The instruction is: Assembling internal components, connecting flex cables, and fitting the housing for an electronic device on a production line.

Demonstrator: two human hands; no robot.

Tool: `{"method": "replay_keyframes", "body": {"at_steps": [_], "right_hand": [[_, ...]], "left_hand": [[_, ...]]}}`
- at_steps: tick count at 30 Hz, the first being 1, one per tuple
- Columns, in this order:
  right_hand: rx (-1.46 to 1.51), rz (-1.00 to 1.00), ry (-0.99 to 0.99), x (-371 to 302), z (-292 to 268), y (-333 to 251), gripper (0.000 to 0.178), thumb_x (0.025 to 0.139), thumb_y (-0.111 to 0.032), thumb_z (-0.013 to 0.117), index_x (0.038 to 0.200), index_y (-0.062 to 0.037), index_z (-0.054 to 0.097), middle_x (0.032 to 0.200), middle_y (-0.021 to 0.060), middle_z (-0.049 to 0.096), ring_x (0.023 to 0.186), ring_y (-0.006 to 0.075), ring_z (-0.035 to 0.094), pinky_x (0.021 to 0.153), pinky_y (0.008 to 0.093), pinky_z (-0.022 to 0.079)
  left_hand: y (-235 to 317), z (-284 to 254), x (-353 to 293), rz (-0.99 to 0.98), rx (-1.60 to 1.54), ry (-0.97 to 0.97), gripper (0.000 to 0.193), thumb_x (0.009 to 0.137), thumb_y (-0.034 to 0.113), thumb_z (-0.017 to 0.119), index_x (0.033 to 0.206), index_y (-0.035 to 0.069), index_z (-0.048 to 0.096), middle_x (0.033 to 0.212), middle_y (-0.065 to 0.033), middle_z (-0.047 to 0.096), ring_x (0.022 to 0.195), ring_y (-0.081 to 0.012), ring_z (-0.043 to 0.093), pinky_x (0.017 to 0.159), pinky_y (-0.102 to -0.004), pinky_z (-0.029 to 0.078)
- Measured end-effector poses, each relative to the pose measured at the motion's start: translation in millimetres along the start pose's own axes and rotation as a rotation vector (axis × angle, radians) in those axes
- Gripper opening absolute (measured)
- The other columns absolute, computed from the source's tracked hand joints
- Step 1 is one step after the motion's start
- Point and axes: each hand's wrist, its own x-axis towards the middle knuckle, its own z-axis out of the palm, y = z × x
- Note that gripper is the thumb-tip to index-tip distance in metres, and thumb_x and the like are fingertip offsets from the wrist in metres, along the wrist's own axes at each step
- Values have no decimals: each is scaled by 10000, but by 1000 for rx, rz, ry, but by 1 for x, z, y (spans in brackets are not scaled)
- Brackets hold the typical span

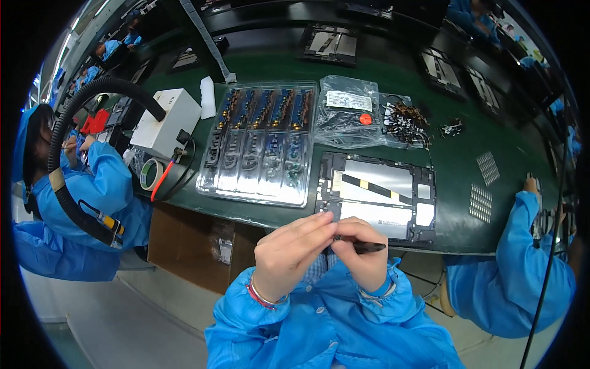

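Observation:
My left hand (pixel 294 249) and my right hand (pixel 364 258) meet in front of my chest, just off the bench's near edge. In the right one is a slim dark tool (pixel 370 247), its end sticking out past the thumb; the rest is hidden, so its kind cannot be told. The left fingers are pressed together, their tips against the right fingertips, and any small thing between them is hidden. Right beyond my hands lies an opened tablet-like device (pixel 376 197), with silver battery panels, a black diagonal strip and a dark frame.
Left of the device stands a clear compartment tray (pixel 253 178) of small parts. Behind lie plastic bags (pixel 349 117) and a cable bundle (pixel 405 122); rightward, two sheets of small pieces (pixel 480 203). A white box (pixel 167 123), tape roll (pixel 151 174) and black hose (pixel 56 141) are left. Co-workers sit either side.

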Motion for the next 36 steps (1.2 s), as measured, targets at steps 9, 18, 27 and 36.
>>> {"method": "replay_keyframes", "body": {"at_steps": [9, 18, 27, 36], "right_hand": [[-154, -25, 60, 0, 7, 3, 158, 736, 18, 656, 892, -12, 667, 788, 63, 632, 548, 43, 472, 466, 171, 328], [-318, -274, 147, 4, 16, 9, 184, 705, 6, 682, 885, -34, 670, 803, 91, 652, 605, 134, 584, 507, 212, 421], [-379, -240, 83, 4, 10, 4, 185, 701, 35, 665, 878, -17, 664, 785, 105, 648, 652, 173, 623, 568, 243, 472], [-441, -163, 289, 3, -53, -29, 84, 734, 35, 625, 811, 17, 652, 713, 77, 621, 586, 94, 535, 516, 187, 392]], "left_hand": [[-2, 3, -10, -230, -112, 110, 280, 669, -75, 668, 938, -6, 632, 934, -162, 628, 820, -249, 636, 682, -285, 525], [-7, 19, -11, -96, 46, 310, 181, 653, -69, 680, 816, -19, 620, 815, -142, 650, 746, -246, 649, 653, -280, 521], [-18, 4, 1, -139, -44, 182, 179, 666, -104, 619, 827, -28, 628, 826, -146, 652, 729, -191, 640, 655, -266, 503], [-139, -5, 81, 83, 1091, -210, 96, 721, 87, 586, 798, 51, 629, 1111, -48, 572, 1087, -214, 486, 946, -432, 343]]}}
